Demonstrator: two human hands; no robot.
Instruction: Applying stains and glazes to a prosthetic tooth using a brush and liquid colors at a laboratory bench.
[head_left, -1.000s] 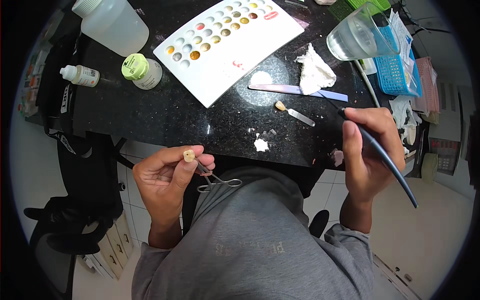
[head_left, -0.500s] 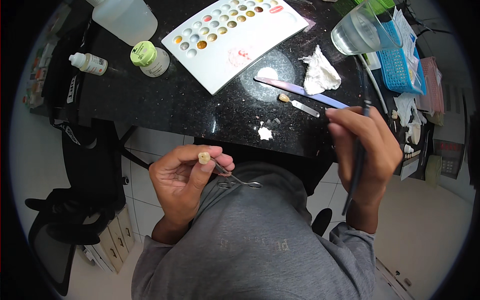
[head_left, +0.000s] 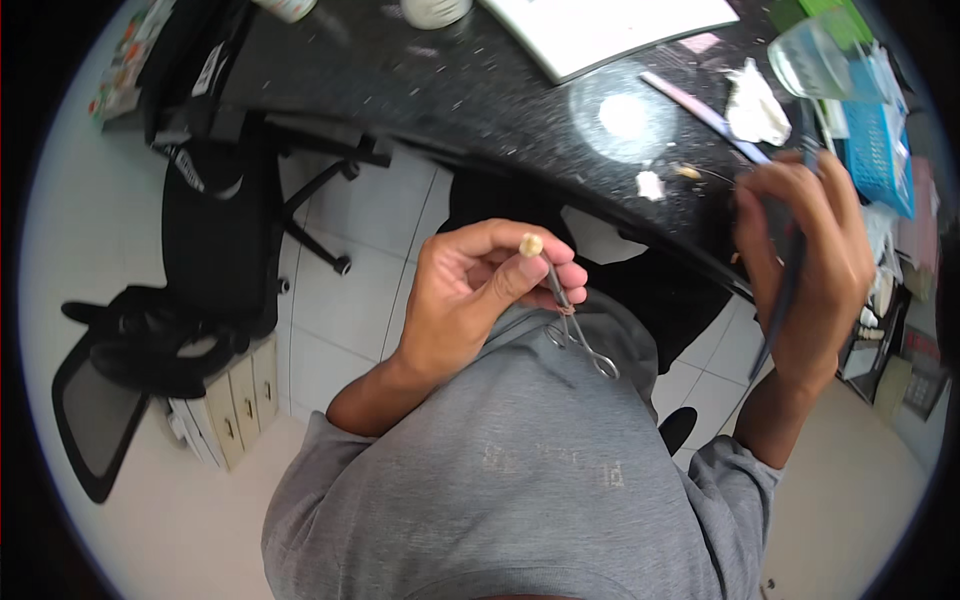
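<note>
My left hand is closed around a slim metal hemostat with finger loops hanging toward my shirt. At its upper end, by my thumb and forefinger, sits a small yellowish-white tooth crown. My right hand grips a dark, long-handled brush like a pen over the table's right side; motion blurs its tip. Just left of that hand lie a tooth-shaped shade tab and a white lump. Beyond them is a pink-to-violet flat stick, beside a crumpled white tissue.
A white palette rests at the far side of the black speckled table. At the far right stand a clear cup and a blue basket. A black chair and a drawer unit are on the left.
The view has shifted, so the table sits higher and further right. My left hand, with hemostat and crown, appears further right and higher. Both hands keep their hold.
</note>
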